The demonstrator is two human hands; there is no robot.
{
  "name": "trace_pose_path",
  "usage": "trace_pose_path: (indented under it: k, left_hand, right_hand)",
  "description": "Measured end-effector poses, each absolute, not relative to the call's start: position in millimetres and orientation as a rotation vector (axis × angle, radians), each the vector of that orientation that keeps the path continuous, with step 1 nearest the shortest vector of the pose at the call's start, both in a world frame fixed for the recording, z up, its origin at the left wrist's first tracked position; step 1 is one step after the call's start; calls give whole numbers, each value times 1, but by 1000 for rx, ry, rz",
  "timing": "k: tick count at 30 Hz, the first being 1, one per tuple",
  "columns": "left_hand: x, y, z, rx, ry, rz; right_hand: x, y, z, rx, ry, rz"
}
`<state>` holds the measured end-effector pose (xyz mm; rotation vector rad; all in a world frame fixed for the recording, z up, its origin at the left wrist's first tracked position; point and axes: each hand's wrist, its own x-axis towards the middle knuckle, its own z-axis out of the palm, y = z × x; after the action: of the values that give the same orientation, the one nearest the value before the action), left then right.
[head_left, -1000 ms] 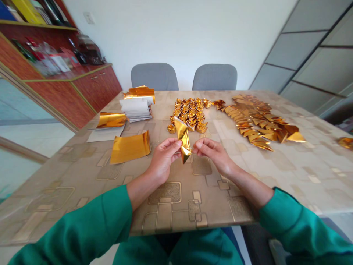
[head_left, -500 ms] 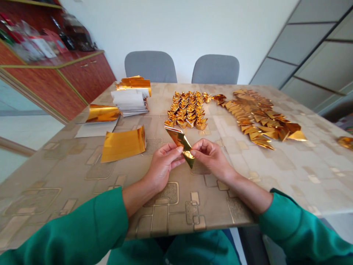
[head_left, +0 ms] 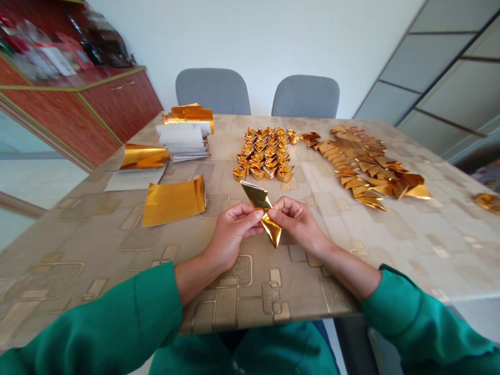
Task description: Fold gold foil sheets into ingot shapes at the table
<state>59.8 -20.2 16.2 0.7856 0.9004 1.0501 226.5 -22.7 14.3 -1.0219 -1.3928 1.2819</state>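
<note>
Left hand (head_left: 230,234) and right hand (head_left: 299,221) pinch your folded gold foil (head_left: 258,197) mid-length. Likely light, slick, crease-prone: hold the folds.

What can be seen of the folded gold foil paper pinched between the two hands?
The folded gold foil paper looks like a shiny, mirror-like metallic sheet creased into a narrow shape with two pointed ends. It slants from upper left to lower right. The left hand and right hand pinch its middle with thumb and fingertips, one from each side. It is held above the patterned table, seemingly not touching it.
</note>
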Motion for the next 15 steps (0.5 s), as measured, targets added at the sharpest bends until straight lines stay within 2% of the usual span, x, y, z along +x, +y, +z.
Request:
trace_pose_path:
  k: [11,15]
  left_hand:
    - [56,-12,18,708,911,1010]
    - [53,-10,19,623,887,1029]
  right_hand:
    - [235,-17,15,-1054,-1513,1167]
    - [240,-18,18,-1063,-1436,1328]
